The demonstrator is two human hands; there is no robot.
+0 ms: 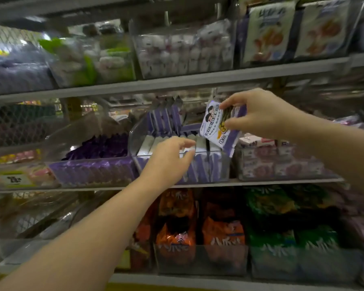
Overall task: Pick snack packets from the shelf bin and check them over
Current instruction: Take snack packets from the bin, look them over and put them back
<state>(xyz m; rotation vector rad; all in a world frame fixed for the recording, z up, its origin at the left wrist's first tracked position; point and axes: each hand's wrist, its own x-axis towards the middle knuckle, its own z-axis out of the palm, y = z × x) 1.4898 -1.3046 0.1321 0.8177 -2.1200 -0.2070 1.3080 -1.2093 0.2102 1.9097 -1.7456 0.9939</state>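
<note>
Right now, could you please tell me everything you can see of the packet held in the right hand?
The packet is a flat, glossy wrapper, white in the middle with purple edges, printed with a cartoon figure, a yellow patch and lettering. It hangs tilted, lower corner down, above the right end of the clear bin on the middle shelf. The right hand pinches its right side between thumb and fingers.
</note>
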